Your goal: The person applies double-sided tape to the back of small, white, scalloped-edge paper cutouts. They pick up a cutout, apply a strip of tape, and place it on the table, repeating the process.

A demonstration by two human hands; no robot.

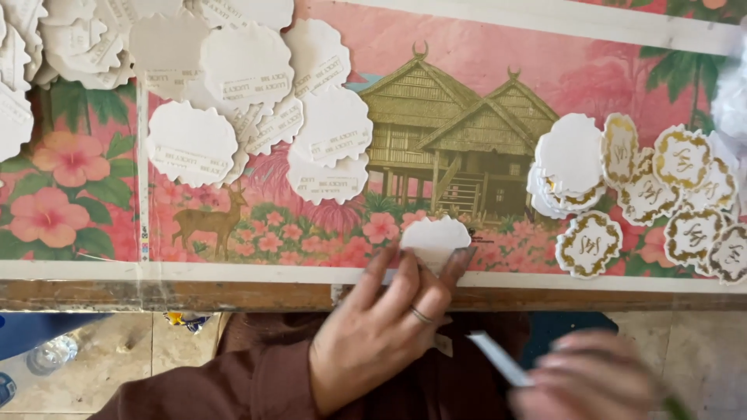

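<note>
Head view, looking down over the near edge of the counter (pixel 233 295), whose top is covered by a pink picture cloth showing a wooden house, a deer and flowers. The left hand (pixel 381 334), wearing a ring, is reaching up from lower centre of the frame; its fingertips (pixel 459 260) are pressing a white scalloped card (pixel 436 239) flat against the cloth just inside the counter edge, so this grip is spread, fingers apart and laid on the card rather than clamped round it. Pinning it there appears to be keeping the blank side up and steady. The right hand (pixel 591 381), at lower right of the frame and blurred, is pinching a thin white strip (pixel 502 359) between closed fingers, angled toward the card; whether it is a label or a backing cannot be told. At upper left, a spread of white cards with small printed strips on them (pixel 249 93) is lying face down, overlapping, apparently the labelled lot kept apart. At right, a short stack of cards (pixel 568 159) is sitting beside gold-patterned cards (pixel 685 194) lying face up, likely the unlabelled supply within reach of the right hand. A plastic bottle (pixel 50 354) is lying on the floor at lower left.
</note>
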